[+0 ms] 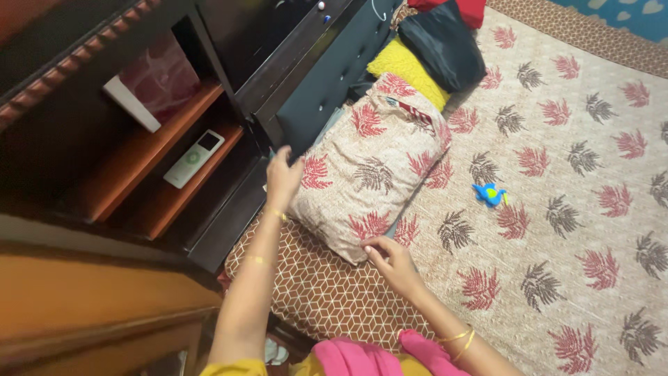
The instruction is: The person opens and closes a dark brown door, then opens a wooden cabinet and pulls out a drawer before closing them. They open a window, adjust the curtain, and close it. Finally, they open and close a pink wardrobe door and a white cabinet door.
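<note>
A beige pillow (372,170) with red and brown leaf prints lies on the bed near the dark headboard (327,76). My left hand (282,177) rests on the pillow's upper left edge, fingers curled over it. My right hand (393,261) presses on the pillow's lower corner, fingers bent on the cloth. Both wrists wear thin gold bangles. Beneath the pillow lies a bedsheet (557,209) with the same leaf pattern.
A yellow pillow (407,69) and a dark folded cloth (445,42) lie beyond the leaf pillow. On the sheet sits a small blue toy (490,195). At left, a wooden shelf (160,174) holds a white remote (193,158) and a box. A brown patterned mattress edge (313,285) shows.
</note>
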